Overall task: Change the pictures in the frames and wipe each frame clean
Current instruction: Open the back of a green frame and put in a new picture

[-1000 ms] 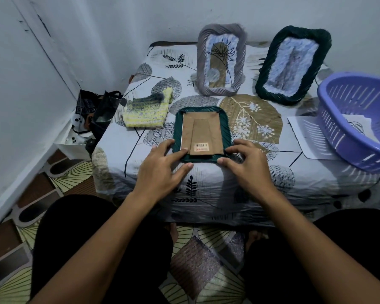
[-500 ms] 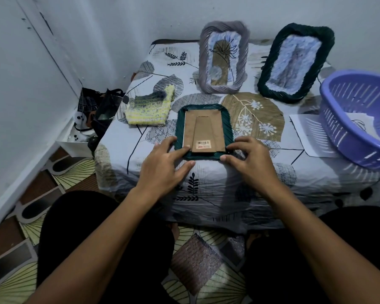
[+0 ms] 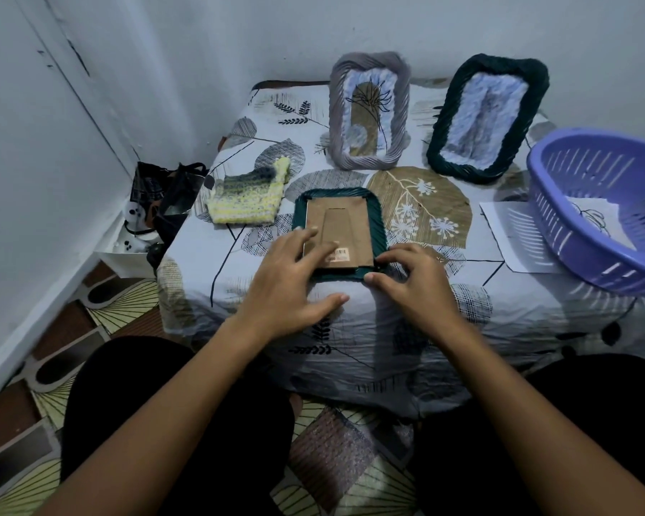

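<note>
The room is seen in dim, cool, bluish light. Soft shadows are cast on the cloth near the purple basket (image 3: 607, 206), where striped patches of light are seen on the paper beside it. Straight wall lines are bent at the edges. Slight blur is seen on the hands.

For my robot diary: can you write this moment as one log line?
step: opening face-down green frame | left hand: flat on cardboard backing | right hand: pinching frame's near corner
</note>
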The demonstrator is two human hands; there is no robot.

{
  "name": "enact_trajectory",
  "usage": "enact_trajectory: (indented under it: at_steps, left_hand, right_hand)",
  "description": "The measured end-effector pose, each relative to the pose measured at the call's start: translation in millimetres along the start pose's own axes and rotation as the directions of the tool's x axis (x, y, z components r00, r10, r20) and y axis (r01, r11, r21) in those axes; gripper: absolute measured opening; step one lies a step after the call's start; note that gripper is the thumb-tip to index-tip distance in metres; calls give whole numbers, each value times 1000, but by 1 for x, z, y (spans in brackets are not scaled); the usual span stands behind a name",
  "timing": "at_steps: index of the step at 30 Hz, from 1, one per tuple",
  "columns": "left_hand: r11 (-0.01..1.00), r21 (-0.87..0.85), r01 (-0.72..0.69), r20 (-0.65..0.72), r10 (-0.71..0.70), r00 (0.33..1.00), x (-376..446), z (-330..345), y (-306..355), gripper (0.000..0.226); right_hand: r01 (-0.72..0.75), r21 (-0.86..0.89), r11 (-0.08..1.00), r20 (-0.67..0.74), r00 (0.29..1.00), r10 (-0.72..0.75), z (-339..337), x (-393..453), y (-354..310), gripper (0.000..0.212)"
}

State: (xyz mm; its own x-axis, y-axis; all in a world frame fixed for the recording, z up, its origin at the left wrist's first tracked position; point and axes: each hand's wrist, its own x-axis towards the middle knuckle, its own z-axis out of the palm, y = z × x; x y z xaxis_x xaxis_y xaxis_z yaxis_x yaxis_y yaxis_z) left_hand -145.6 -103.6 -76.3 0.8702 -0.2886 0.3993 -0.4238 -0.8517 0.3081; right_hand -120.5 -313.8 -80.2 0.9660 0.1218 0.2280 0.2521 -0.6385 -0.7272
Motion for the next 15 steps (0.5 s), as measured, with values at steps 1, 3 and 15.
enact_trajectory:
  at_steps: [1,3,15]
  left_hand:
    - [998,27,-55,41,54,998,6,1,4,75]
    - [992,62,-113,156,102,983,16,5,12,78]
    - [991,94,-93,260,66,963,33,18,17,83]
  right_hand:
    - [4,0,1000,-3,1000,-4,0,0,0,31]
    - [9,5,1000,-5,1000,-9,-1,0,1,30]
    - [-11,28,1000,-7,1000,11,-2,1,4,34]
